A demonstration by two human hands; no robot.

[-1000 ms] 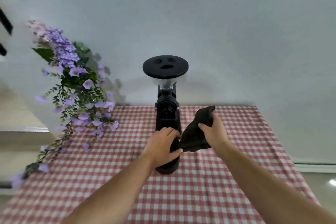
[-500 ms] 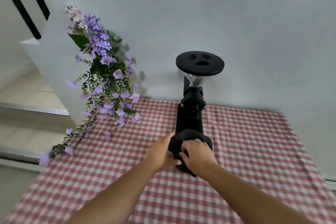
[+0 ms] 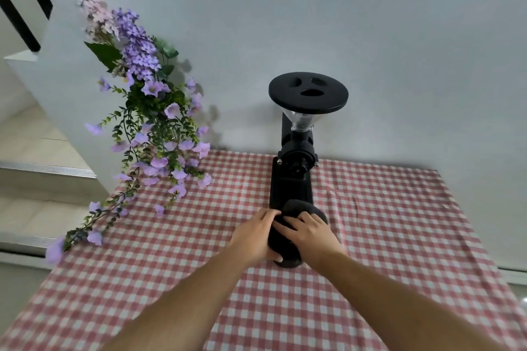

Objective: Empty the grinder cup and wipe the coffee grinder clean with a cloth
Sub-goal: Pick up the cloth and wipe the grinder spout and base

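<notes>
Both forearms reached forward over checked tabletop [image 3: 399, 236]. Left hand [image 3: 252, 236] cupped left side of grinder base, grip closed around it. Right hand [image 3: 309, 234] lay palm-down, fingers spread, pressing dark cloth [image 3: 302, 208] over base front. Coffee grinder [image 3: 293, 174] stood upright behind; purple flowers [image 3: 148, 122] far left.
</notes>
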